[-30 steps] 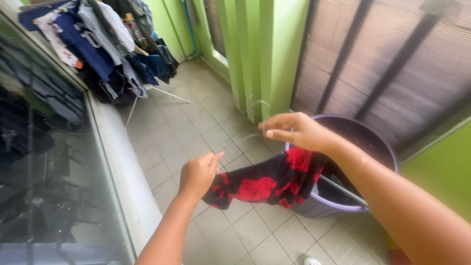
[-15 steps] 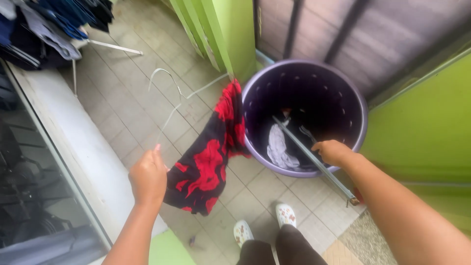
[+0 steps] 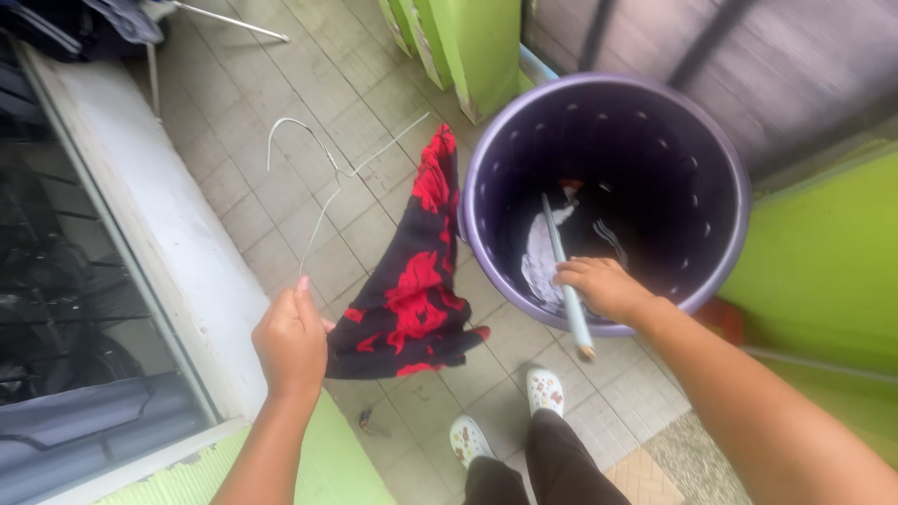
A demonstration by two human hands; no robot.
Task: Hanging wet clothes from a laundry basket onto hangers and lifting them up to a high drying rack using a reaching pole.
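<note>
The left hand (image 3: 292, 344) was clenched on a wire hanger (image 3: 329, 178) with the black-and-red garment (image 3: 412, 290) draped mid-frame beside the purple basket (image 3: 720, 178), while the right hand (image 3: 603, 285) reached in, fingers curled over a pale stick (image 3: 564, 266), best lifting slowly so nothing slipped.

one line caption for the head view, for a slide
Left hand holds a wire hanger with a red-black cloth; right hand reaches into a purple basket.

One head-worn camera looks steeply down at the tiled floor from standing height. The left hand (image 3: 292, 344) sits low and left in frame, the right hand (image 3: 603, 286) centre-right over the purple laundry basket's (image 3: 720, 168) rim, both close.
</note>
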